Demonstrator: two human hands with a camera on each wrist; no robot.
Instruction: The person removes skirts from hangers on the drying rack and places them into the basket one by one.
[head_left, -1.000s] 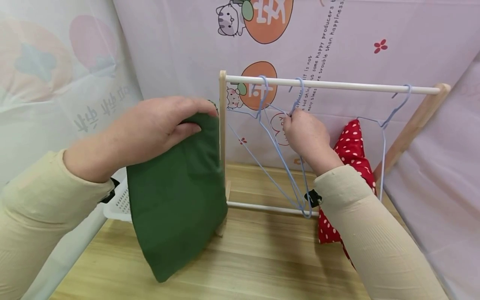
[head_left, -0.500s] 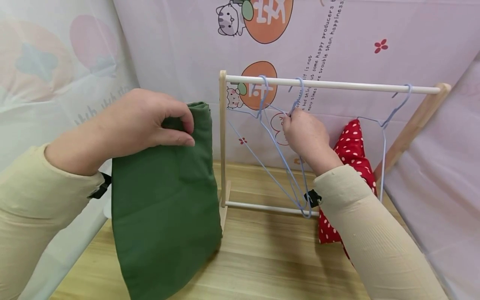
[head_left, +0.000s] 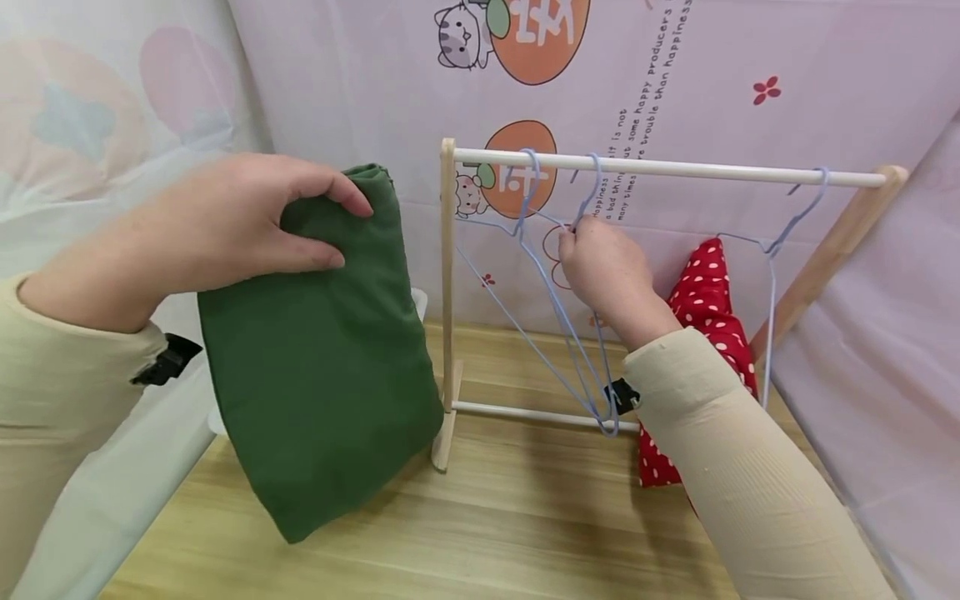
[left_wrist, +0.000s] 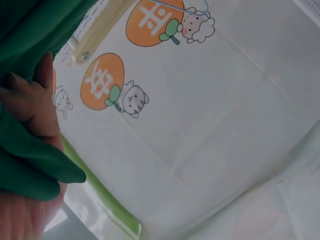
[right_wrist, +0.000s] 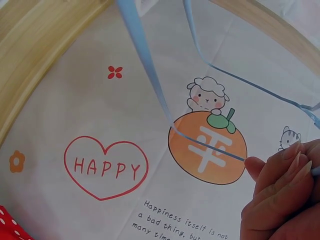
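A folded piece of dark green cloth (head_left: 322,375) hangs from my left hand (head_left: 225,225), pinched between thumb and fingers near its upper edge. In the left wrist view, green folds (left_wrist: 30,165) partly cover the fingers. My right hand (head_left: 607,271) grips a blue hanger (head_left: 597,179) just under its hook, which stays over the white rail (head_left: 675,170). The right wrist view has that hanger's thin bar (right_wrist: 145,55) running to the fingertips. Left of it, a second blue hanger (head_left: 517,227) hangs bare on the same rail.
At the rail's right end, a third blue hanger (head_left: 776,242) carries a red cloth with white dots (head_left: 708,287). Wooden posts (head_left: 448,275) hold the rack up on a wood-grain surface (head_left: 510,517). A white basket (head_left: 420,302) is mostly hidden behind the green cloth. Printed sheets form the walls.
My left hand has drawn the green cloth leftward, away from the rack's left post, and lifted it slightly. The right hand keeps its grip on the hanger, almost unmoved.
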